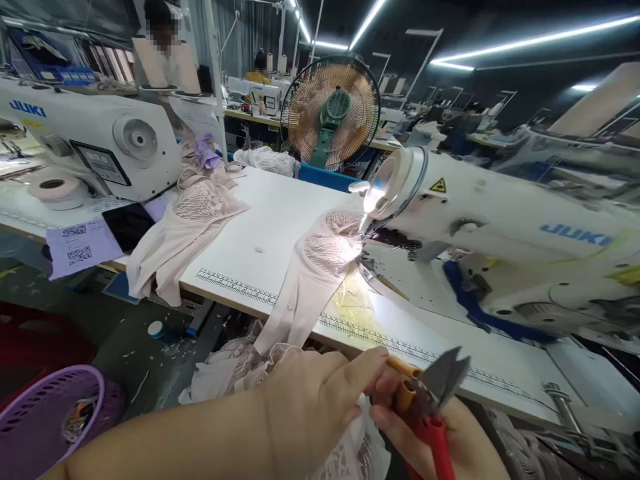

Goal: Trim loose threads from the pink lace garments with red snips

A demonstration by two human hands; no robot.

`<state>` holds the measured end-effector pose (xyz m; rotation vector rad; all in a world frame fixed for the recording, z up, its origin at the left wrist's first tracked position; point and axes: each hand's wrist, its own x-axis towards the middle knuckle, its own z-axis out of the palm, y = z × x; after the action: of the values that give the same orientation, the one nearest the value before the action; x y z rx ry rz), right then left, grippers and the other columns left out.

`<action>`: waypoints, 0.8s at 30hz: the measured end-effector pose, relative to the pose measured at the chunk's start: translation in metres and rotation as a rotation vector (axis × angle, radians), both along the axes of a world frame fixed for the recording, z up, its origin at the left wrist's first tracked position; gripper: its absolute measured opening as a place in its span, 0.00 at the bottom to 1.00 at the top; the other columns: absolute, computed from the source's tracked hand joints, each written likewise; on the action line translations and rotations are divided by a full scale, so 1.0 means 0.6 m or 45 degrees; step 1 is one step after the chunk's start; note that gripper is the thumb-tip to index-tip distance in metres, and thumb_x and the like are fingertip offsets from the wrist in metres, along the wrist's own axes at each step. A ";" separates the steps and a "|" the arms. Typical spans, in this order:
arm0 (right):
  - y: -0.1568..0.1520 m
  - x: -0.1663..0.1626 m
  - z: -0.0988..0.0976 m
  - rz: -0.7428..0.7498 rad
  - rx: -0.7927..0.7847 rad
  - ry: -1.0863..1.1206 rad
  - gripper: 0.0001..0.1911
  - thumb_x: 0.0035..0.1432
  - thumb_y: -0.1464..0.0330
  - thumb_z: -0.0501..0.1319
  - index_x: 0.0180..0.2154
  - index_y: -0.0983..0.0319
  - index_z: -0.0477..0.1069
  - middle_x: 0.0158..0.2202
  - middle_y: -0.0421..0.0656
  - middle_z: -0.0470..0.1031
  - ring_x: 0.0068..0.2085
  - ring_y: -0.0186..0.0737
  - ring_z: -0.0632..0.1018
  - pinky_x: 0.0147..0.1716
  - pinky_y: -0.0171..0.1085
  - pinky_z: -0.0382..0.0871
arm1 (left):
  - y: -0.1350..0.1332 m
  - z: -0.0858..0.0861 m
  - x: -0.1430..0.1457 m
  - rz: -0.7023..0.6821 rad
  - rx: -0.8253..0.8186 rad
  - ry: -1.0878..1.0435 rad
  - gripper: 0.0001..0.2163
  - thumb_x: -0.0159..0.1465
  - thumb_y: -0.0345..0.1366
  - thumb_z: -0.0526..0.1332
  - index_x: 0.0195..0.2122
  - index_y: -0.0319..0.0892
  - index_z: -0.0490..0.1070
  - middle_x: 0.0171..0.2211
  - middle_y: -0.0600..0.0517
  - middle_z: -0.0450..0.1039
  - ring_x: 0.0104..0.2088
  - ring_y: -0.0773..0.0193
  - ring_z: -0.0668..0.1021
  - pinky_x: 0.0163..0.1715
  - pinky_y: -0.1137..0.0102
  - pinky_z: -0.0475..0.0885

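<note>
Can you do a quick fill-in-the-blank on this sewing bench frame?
1. The right hand holds thread snips with ____ handles.
2. The brand on the sewing machine reads ____.
3. The basket on the floor is ____.
4. The garment under the needle is pale ____.
Missing words: red; JUKI; purple; pink

White JUKI sewing machines: two, one upper left (95, 137), one right (500, 233). Beige round standing fan on green base: one (333, 110). Pale pink lace garments on the table: two (185, 227) (320, 267). Red-handled thread snips: one (433, 407). Purple plastic basket: one (45, 420).
</note>
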<state>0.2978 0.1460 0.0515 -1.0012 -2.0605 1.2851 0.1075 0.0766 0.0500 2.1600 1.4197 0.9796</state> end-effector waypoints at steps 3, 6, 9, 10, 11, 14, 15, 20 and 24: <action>0.004 -0.012 0.008 0.020 -0.116 0.112 0.06 0.61 0.61 0.63 0.33 0.55 0.72 0.30 0.38 0.75 0.30 0.41 0.76 0.32 0.37 0.73 | 0.006 0.006 0.006 -0.011 -0.106 -0.063 0.25 0.67 0.32 0.53 0.66 0.44 0.56 0.43 0.42 0.77 0.40 0.51 0.79 0.42 0.62 0.72; 0.004 -0.016 -0.002 0.001 -0.050 0.089 0.08 0.62 0.62 0.62 0.31 0.55 0.69 0.28 0.38 0.72 0.30 0.42 0.73 0.28 0.37 0.69 | 0.008 0.004 0.006 0.033 -0.164 -0.177 0.26 0.65 0.32 0.54 0.65 0.43 0.58 0.41 0.44 0.77 0.38 0.53 0.78 0.40 0.63 0.72; -0.001 -0.019 -0.018 -0.049 0.146 0.185 0.07 0.63 0.66 0.59 0.32 0.54 0.64 0.30 0.38 0.68 0.34 0.43 0.74 0.29 0.37 0.69 | 0.009 -0.005 0.004 0.176 -0.271 -0.361 0.24 0.60 0.33 0.57 0.59 0.37 0.65 0.37 0.44 0.76 0.35 0.56 0.77 0.37 0.64 0.71; -0.004 -0.020 -0.023 -0.064 0.211 0.216 0.07 0.64 0.67 0.58 0.32 0.54 0.62 0.30 0.39 0.67 0.34 0.43 0.74 0.28 0.37 0.69 | 0.010 -0.007 0.004 0.224 -0.344 -0.427 0.22 0.59 0.35 0.59 0.55 0.36 0.69 0.36 0.45 0.76 0.34 0.56 0.77 0.36 0.64 0.71; -0.007 -0.023 -0.027 -0.079 0.266 0.232 0.08 0.65 0.67 0.57 0.32 0.54 0.61 0.30 0.39 0.67 0.33 0.42 0.73 0.27 0.36 0.68 | 0.011 -0.009 0.004 0.263 -0.426 -0.497 0.19 0.57 0.37 0.60 0.49 0.36 0.73 0.34 0.45 0.76 0.34 0.56 0.76 0.35 0.65 0.70; -0.018 -0.034 -0.032 -0.144 0.309 0.225 0.10 0.67 0.65 0.57 0.32 0.54 0.58 0.31 0.37 0.67 0.28 0.37 0.70 0.23 0.34 0.64 | 0.016 -0.012 0.007 0.280 -0.655 -0.744 0.13 0.55 0.42 0.61 0.33 0.37 0.77 0.29 0.47 0.73 0.30 0.59 0.75 0.29 0.68 0.68; -0.019 -0.038 -0.031 -0.159 0.279 0.242 0.10 0.67 0.64 0.57 0.33 0.54 0.58 0.31 0.37 0.66 0.28 0.37 0.69 0.23 0.34 0.63 | 0.019 -0.012 0.009 0.272 -0.697 -0.834 0.13 0.55 0.43 0.60 0.31 0.37 0.77 0.27 0.48 0.71 0.28 0.61 0.74 0.27 0.69 0.67; 0.002 -0.030 -0.028 -0.115 -0.039 0.282 0.12 0.64 0.56 0.62 0.34 0.54 0.64 0.33 0.39 0.68 0.34 0.39 0.72 0.30 0.34 0.68 | 0.031 -0.016 0.016 0.255 -0.813 -1.134 0.12 0.51 0.43 0.60 0.22 0.39 0.69 0.19 0.54 0.64 0.20 0.68 0.66 0.19 0.72 0.59; 0.023 0.029 -0.053 0.268 -0.091 0.045 0.29 0.57 0.44 0.61 0.53 0.55 0.69 0.38 0.45 0.74 0.37 0.48 0.76 0.38 0.43 0.74 | 0.037 -0.015 0.005 0.241 -1.013 -1.263 0.11 0.48 0.43 0.63 0.21 0.41 0.66 0.14 0.58 0.60 0.16 0.71 0.62 0.17 0.73 0.56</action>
<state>0.3151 0.1596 0.0197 -0.8022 -2.1517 1.4801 0.1104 0.0990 0.0408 0.7749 1.1736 1.0574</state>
